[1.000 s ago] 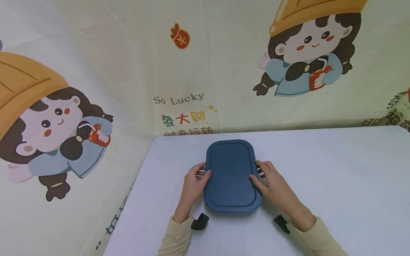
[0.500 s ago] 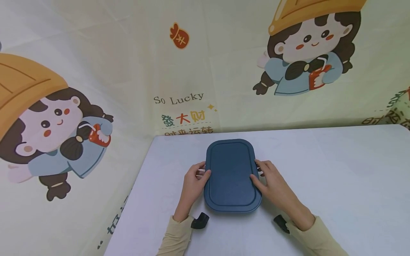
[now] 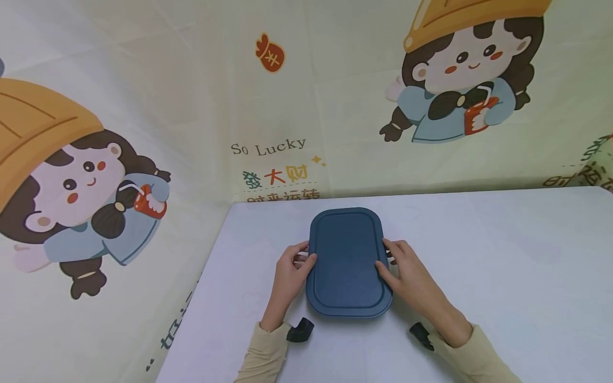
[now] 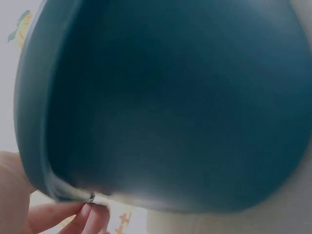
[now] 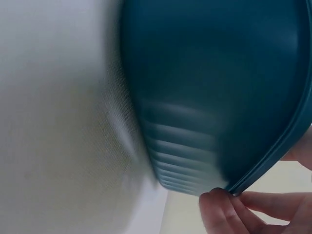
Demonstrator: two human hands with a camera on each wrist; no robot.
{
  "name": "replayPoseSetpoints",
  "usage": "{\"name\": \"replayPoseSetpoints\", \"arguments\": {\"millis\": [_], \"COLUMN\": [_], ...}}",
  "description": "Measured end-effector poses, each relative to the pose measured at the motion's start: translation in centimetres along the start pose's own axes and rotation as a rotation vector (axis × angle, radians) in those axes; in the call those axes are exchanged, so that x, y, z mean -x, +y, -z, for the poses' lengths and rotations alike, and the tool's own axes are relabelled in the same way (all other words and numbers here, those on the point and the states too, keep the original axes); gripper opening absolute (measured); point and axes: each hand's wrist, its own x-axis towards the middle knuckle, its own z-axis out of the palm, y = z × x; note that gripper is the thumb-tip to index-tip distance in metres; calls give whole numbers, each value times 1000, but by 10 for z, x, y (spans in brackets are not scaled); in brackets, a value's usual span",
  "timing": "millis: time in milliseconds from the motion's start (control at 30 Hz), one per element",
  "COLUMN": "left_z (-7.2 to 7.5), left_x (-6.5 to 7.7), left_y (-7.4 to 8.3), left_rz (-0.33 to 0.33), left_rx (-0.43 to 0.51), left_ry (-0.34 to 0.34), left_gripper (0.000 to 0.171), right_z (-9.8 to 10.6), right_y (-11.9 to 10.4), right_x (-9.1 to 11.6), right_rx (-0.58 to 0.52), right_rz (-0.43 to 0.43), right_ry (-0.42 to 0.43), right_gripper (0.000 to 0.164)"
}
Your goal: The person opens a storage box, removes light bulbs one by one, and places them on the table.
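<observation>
A dark blue lidded box (image 3: 349,260) with rounded corners lies on the white table, its long side pointing away from me. My left hand (image 3: 293,271) grips its left edge, the thumb on the lid's rim and the fingers curled at the side. On the right edge my right hand (image 3: 407,271) holds it the same way. In the left wrist view the box (image 4: 170,107) fills most of the picture, with left fingertips (image 4: 95,217) under its rim. The right wrist view shows the box's ribbed side (image 5: 183,156) and right fingertips (image 5: 217,209) at the rim. Its inside is hidden.
The white table (image 3: 503,266) stretches to the right and ends at a printed cloth backdrop (image 3: 354,106) behind and on the left. Black camera mounts (image 3: 300,330) jut from both wrists beside the beige sleeves (image 3: 263,351).
</observation>
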Motion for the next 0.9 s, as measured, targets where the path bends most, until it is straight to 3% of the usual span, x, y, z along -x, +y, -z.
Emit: {"name": "replayPoseSetpoints", "arguments": {"millis": [500,633,733,833,900], "left_z": [-3,1,1,-2,-1], "left_x": [0,3,3,-1,0], "left_y": [1,18,16,-1,-1], "left_rz": [47,61,50,29,20], "left_rx": [67,64,70,85,86], "left_ry": [30,22,22,34,40], "left_gripper": [39,37,37,38,38], "right_z": [-3,-4,-4,-3,-3], "right_y": [-6,-6,-8,-11,-12], "right_x": [0,0,-1,-1,0], "right_rx": [10,6,-3,-9,-11], "right_rz": [-54,-53,-63,-77,-83], "right_ry": [36,58,77,86,88], "right_gripper": [52,52,51,50,51]}}
